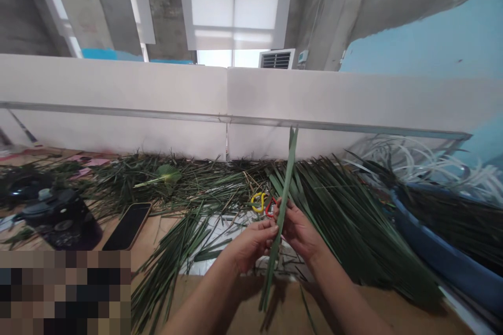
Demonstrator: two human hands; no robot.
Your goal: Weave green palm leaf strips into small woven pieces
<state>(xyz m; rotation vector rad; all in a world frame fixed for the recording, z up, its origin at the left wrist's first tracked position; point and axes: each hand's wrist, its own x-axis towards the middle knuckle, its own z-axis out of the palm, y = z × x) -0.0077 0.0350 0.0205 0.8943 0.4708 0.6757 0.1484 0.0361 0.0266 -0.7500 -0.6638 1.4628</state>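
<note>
A long green palm leaf strip [290, 167] is held upright and slightly tilted in front of me. My left hand [255, 243] pinches it from the left, thumb against the strip. On its other side my right hand [301, 227] is closed round it, with some fingers hidden behind the leaf. Scissors with yellow handle loops [258, 203] and a red handle [270, 207] lie just beyond my hands. To the right spreads a thick pile of wide palm leaves [346, 220]; to the left lies a bundle of thin cut strips [168, 261].
A phone [128, 226] and a dark lidded jug [63, 220] are at the left. A small fan-shaped leaf [168, 174] lies on the clippings. At the right stands a blue tub [440, 256] with dark strands, white strips [416, 157] behind it. A white partition [157, 89] closes the back.
</note>
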